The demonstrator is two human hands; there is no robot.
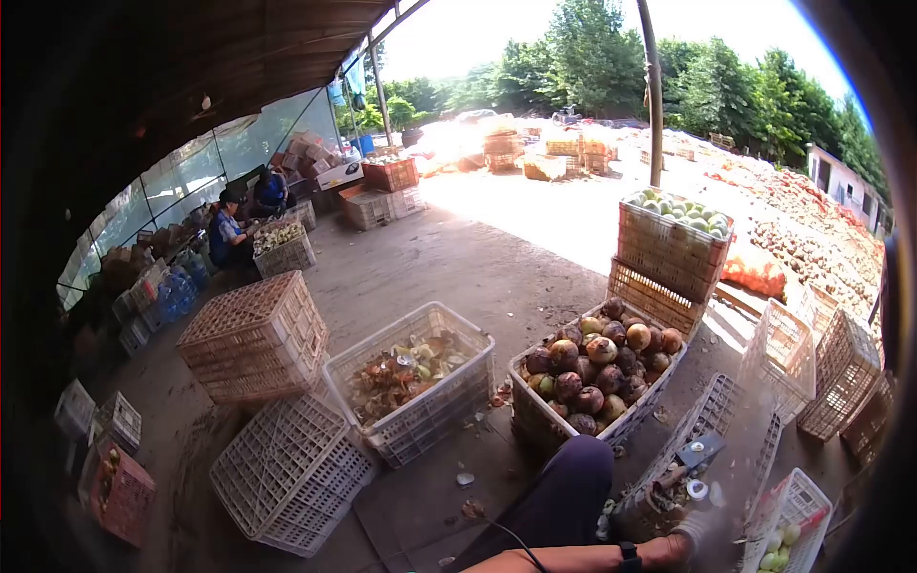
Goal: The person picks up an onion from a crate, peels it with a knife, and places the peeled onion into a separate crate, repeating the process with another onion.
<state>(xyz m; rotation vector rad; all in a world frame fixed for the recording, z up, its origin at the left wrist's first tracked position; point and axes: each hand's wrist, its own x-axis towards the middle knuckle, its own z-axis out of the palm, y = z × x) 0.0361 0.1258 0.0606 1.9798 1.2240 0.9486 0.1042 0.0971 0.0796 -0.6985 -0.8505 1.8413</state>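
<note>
The left hand (674, 547), with a black watch (629, 557) on its wrist, reaches toward the lower right beside a long slatted plastic crate (707, 406); it is blurred, so whether its fingers are clenched, released or around something cannot be told. The right hand cannot be made out in the blur, nor can the state of its fingers. Close by are a grey-blue box-shaped object (700, 450) and a small white round object (697, 490). Round, brown-to-purple unpeeled onions (602, 350) are heaped in a pale plastic crate (530, 413) just beyond the dark-clothed knee (580, 468). Pale green peeled onions (781, 546) lie in a white plastic crate (813, 498) to the right of the hand, and more pale round onions (676, 209) fill the top crate (659, 246) of a stack farther back. Left of the unpeeled onions, an open translucent crate (426, 435) holds skins and scraps (406, 375). Farther back on the left, two people (227, 234) sit near a crate of pale pieces (279, 239).
</note>
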